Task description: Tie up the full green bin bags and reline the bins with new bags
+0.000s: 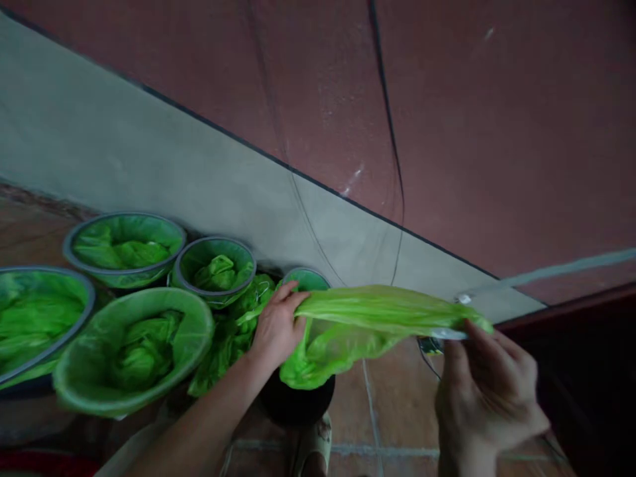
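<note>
Green plastic bag [377,310] stretched between both hands, lower fold sagging over a dark rounded object [298,403]. Left hand [279,324] grasps the bag's left end; right hand [489,387] pinches its right end — thumb against fingers. Green-lined bins [94,328] stand to the left — near the wall [149,156].

L forearm [213,404] is slanting up from lower L, L hand [279,326] is gripping near ctr w/ its back facing up, & R hand [489,381] is pinching betw. thumb [456,364] & fingers [491,348], R wrist [470,457] showing at btm.
</note>
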`<action>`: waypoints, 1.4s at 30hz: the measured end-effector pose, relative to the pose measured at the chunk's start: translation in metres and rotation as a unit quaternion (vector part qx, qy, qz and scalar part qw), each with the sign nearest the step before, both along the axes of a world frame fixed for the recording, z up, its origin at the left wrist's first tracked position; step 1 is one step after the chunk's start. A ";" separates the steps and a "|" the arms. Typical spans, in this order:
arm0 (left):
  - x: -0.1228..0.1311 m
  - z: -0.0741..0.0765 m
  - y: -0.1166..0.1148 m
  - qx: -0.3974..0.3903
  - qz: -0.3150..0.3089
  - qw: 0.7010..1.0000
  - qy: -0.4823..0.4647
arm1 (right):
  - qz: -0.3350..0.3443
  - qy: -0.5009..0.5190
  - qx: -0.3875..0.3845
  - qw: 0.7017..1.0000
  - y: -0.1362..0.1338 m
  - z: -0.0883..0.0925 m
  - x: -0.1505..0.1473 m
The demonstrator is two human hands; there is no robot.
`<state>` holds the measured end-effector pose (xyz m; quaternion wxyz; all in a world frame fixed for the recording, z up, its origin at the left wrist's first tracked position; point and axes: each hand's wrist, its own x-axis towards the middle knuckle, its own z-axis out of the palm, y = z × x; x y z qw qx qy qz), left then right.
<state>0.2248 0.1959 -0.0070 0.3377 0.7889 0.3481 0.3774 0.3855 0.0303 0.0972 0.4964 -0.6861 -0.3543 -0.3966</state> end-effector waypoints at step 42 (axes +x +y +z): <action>0.041 -0.030 -0.051 0.063 -0.068 0.868 0.488 | 0.068 0.285 -0.240 0.925 -0.039 -0.116 0.037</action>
